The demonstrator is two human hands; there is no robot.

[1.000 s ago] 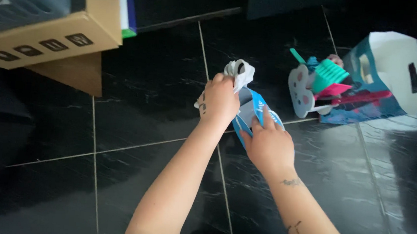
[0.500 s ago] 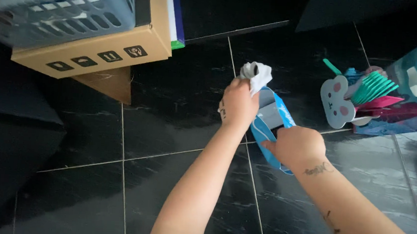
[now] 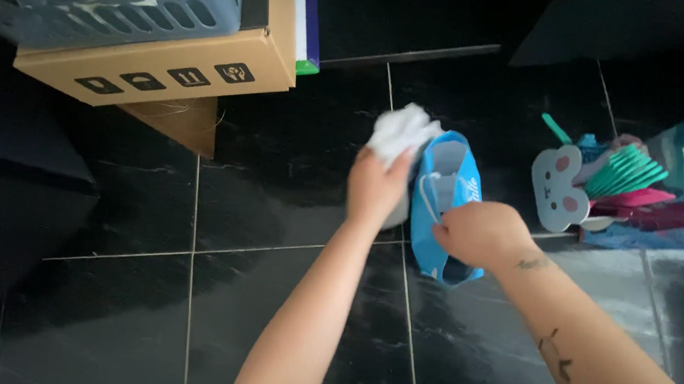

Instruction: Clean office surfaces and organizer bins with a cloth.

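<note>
Our left hand is closed around a crumpled white cloth, holding it at the mouth of a small blue gift bag that lies on the black tiled floor. Our right hand grips the bag's near edge by its white cord handle — fingers curled shut. Nearby sit a cardboard box and — to the right — a rabbit-shaped toy.

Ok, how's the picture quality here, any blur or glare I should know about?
Head view: the white cloth in the left hand is smeared by motion blur, and the right hand on the blue bag is slightly soft. Glossy black floor tiles show pale glare at lower right. The cardboard box is sharper. Top right is very dark.
</note>
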